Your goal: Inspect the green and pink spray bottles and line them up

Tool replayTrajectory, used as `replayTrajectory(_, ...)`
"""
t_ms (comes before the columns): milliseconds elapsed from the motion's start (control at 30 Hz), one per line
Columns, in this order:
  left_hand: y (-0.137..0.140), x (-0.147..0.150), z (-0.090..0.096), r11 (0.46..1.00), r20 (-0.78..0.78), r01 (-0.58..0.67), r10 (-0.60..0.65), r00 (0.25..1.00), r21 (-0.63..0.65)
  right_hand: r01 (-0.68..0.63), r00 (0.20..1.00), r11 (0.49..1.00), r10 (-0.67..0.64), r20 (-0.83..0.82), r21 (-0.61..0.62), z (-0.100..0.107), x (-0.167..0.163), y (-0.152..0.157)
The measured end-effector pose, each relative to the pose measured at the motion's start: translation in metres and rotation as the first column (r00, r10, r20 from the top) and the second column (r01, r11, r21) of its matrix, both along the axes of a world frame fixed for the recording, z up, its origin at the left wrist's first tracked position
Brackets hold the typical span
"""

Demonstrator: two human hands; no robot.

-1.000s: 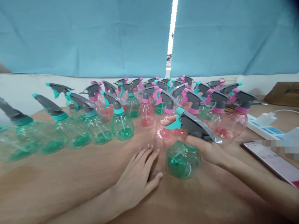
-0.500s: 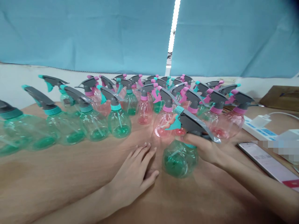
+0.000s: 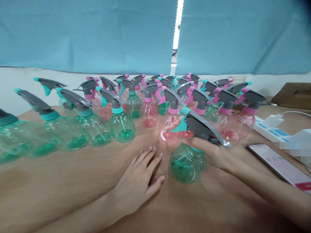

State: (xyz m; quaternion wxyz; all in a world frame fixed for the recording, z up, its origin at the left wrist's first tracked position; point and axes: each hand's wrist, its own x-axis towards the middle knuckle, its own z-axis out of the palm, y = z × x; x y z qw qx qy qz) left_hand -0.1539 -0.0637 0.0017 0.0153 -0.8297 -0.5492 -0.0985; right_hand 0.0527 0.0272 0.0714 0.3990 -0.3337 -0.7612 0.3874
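- Green see-through spray bottle [image 3: 187,165]: it is in the right hand [image 3: 213,152], to the right of the left hand [image 3: 139,178]. It leans a bit. I cannot tell if its bottom touches the table [image 3: 60,191].
- The right hand is wrapped around the bottle's neck, under the grey top, with fingers at the blue-green trigger [image 3: 179,125].
- The left hand lies palm down on the table, fingers a little spread, holding nothing.
- Green bottles [image 3: 122,127] stand in a row ahead of the left hand and off to its left.
- Pink bottles [image 3: 149,113] and more green ones crowd together past both hands.
- A phone [image 3: 274,161] lies to the right of the right hand, near a white power strip [image 3: 273,131].
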Motion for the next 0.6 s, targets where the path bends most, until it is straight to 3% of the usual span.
replayTrajectory(233, 0.001, 0.002, 0.003, 1.000, -0.013, -0.005, 0.005, 1.000, -0.025, -0.074, 0.993, 0.988, 0.061, -0.101, -0.138, -0.012, -0.003, 0.005)
replayTrajectory(600, 0.001, 0.001, 0.004, 0.999, -0.014, -0.002, 0.001, 1.000, -0.040, -0.074, 0.994, 0.977, 0.055, -0.099, -0.200, -0.019, -0.001, 0.010)
